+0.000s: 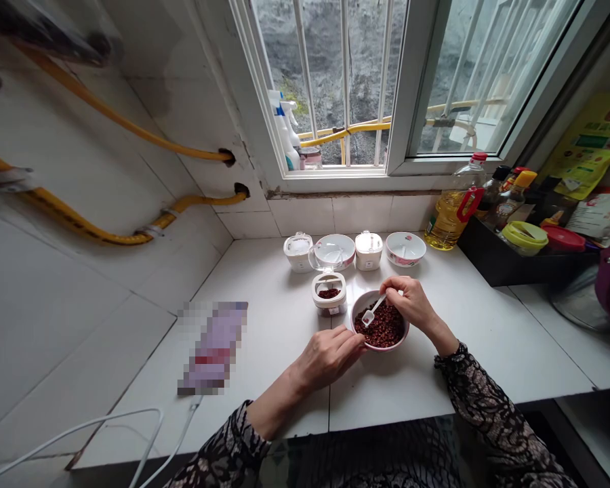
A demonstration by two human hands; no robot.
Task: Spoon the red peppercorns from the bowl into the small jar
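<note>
A bowl (405, 333) holding dark reddish-brown peppercorn-like grains (386, 329) stands on the white tiled counter. My left hand (330, 352) grips its near left rim, fingers closed against it. Pinched in my right hand (409, 301) is a small white spoon (369, 317), its scoop end over the grains at the bowl's left side. A few grains seem to lie in the scoop. Just left of the bowl is a small white seasoning jar (329, 301) with its clear lid raised and similar dark grains inside.
Behind stand two more lidded jars, one left (298, 253) and one right (369, 251), and two bowls, floral (405, 249) and white (334, 252). An oil bottle (444, 217) and a black condiment box (498, 257) are at right. A pixelated purple object (216, 346) with a white cable lies left.
</note>
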